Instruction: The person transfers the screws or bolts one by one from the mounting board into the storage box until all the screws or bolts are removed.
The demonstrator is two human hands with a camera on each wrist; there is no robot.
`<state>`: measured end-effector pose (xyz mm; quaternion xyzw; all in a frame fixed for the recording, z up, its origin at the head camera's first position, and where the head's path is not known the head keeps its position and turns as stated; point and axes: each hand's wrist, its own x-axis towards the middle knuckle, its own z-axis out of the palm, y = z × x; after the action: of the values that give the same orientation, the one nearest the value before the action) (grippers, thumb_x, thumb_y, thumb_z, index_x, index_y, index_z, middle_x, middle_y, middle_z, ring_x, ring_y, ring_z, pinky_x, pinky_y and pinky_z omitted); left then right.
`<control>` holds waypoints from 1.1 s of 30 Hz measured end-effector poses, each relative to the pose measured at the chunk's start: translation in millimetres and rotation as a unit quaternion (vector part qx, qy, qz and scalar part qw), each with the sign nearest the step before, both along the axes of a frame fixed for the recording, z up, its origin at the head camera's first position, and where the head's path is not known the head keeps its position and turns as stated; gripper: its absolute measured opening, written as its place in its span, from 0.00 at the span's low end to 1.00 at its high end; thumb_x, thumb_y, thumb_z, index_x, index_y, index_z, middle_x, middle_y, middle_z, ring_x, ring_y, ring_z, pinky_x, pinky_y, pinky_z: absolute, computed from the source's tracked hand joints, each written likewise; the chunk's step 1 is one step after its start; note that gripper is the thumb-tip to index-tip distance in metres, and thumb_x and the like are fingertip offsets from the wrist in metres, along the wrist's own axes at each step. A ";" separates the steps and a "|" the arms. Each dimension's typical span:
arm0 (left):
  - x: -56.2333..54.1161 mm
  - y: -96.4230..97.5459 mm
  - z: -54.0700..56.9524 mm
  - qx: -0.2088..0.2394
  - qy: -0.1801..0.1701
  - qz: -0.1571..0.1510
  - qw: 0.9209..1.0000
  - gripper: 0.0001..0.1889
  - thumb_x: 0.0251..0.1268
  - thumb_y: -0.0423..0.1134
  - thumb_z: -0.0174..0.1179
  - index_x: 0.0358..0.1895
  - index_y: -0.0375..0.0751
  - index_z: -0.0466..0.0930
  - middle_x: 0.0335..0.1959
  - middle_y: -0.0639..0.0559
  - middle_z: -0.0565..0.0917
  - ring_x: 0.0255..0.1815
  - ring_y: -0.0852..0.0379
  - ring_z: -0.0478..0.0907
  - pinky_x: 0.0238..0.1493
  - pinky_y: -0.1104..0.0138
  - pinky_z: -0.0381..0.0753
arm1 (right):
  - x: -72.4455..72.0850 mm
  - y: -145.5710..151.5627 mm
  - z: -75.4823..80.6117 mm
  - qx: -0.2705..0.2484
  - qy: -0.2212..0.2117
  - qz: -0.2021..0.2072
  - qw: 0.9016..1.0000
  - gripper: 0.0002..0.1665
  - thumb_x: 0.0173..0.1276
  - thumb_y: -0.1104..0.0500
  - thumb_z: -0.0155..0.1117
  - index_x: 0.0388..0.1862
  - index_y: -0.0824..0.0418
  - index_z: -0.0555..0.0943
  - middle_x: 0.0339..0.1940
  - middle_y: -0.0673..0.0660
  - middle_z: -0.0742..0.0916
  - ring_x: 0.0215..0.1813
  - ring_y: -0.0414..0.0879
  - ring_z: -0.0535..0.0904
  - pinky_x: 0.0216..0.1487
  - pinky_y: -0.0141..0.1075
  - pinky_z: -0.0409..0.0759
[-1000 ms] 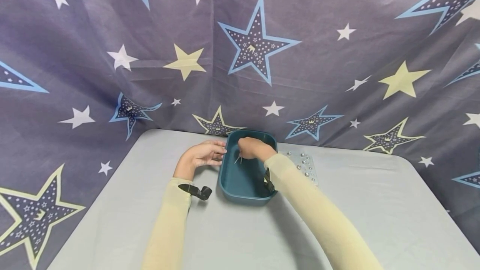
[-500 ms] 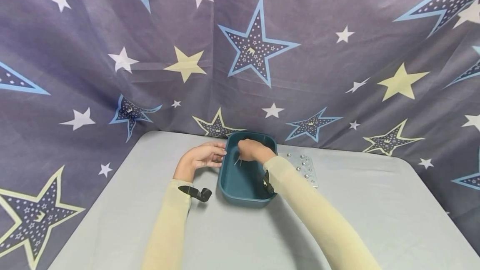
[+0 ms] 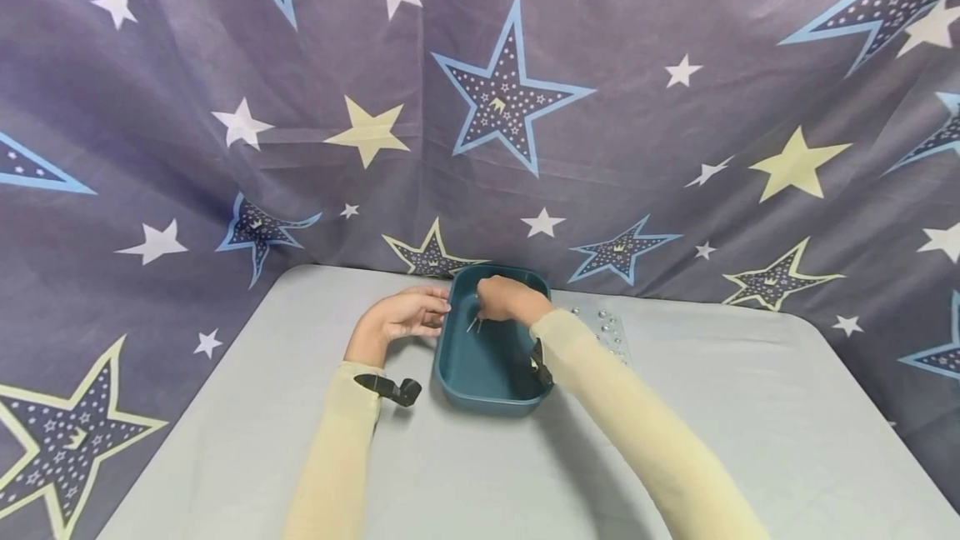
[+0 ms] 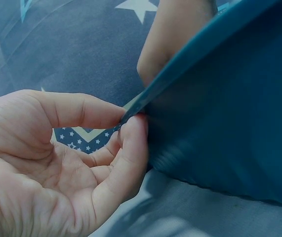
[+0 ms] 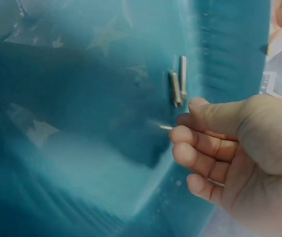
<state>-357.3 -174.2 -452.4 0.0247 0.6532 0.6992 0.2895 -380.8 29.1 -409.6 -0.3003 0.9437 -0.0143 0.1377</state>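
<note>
A deep blue-green plastic bin (image 3: 487, 407) stands at the back of the table. My left hand (image 3: 408, 312) is at its left side; in the left wrist view the thumb and fingers pinch the bin's rim (image 4: 153, 92). Inside the bin, my right hand (image 3: 504, 298) is curled low over the floor. Two slim metal pins (image 5: 175, 89) lie side by side there, by the right thumb in the right wrist view. A short metal tip (image 5: 165, 127) shows at the right fingertips, apparently held; most of that piece is hidden by the fingers.
Right of the bin, partly behind the right sleeve (image 3: 622, 415), lies a clear plate (image 3: 613, 330) with several round silver studs. A grey cloth covers the table (image 3: 442, 473). A star-patterned curtain (image 3: 637, 148) hangs close behind the bin.
The head view has shifted slightly. Both hands stay in nearly the same place, and the right sleeve covers a bit more of the clear plate.
</note>
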 end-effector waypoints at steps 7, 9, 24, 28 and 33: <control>-1.3 2.2 -4.6 0.005 -0.001 -0.010 1.000 0.16 0.75 0.28 0.49 0.62 0.30 0.64 0.31 0.58 0.80 0.30 0.66 0.78 0.37 0.71 0.83 | 5.0 15.3 22.5 -0.020 0.010 0.029 0.999 0.05 0.70 0.62 0.66 0.34 0.61 0.86 0.29 0.51 0.85 0.29 0.41 0.74 0.39 0.35 0.79; -1.6 3.0 -6.2 0.006 0.000 -0.013 1.000 0.17 0.75 0.28 0.49 0.62 0.30 0.64 0.31 0.58 0.80 0.31 0.66 0.78 0.37 0.71 0.83 | 7.3 20.9 29.1 -0.022 0.010 0.040 0.999 0.08 0.70 0.63 0.63 0.30 0.60 0.83 0.25 0.50 0.81 0.27 0.41 0.71 0.34 0.34 0.74; -1.3 1.8 -8.6 0.003 0.012 -0.017 1.000 0.17 0.75 0.29 0.50 0.62 0.31 0.65 0.34 0.57 0.80 0.35 0.64 0.78 0.41 0.70 0.83 | 33.8 70.7 63.6 -0.017 0.114 0.071 0.991 0.08 0.73 0.54 0.59 0.44 0.58 0.80 0.41 0.55 0.86 0.37 0.46 0.80 0.41 0.42 0.82; -3.0 -1.7 -9.3 -0.003 0.014 -0.015 1.000 0.15 0.75 0.30 0.50 0.60 0.33 0.67 0.34 0.57 0.80 0.35 0.64 0.78 0.42 0.69 0.84 | 42.6 83.4 70.5 -0.025 0.151 0.082 0.985 0.07 0.73 0.54 0.60 0.42 0.57 0.78 0.39 0.54 0.82 0.33 0.45 0.75 0.34 0.39 0.78; -4.8 -3.5 -8.9 -0.005 0.019 -0.018 1.000 0.16 0.75 0.30 0.50 0.62 0.33 0.66 0.35 0.58 0.80 0.37 0.63 0.78 0.44 0.69 0.83 | 55.0 102.3 76.1 -0.029 0.191 0.108 0.975 0.08 0.72 0.54 0.61 0.40 0.57 0.77 0.34 0.52 0.80 0.33 0.45 0.74 0.35 0.40 0.78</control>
<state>-362.0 -177.8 -461.4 0.0480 0.6613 0.6902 0.2898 -325.9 131.4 -333.5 -0.4020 0.9136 0.0306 -0.0529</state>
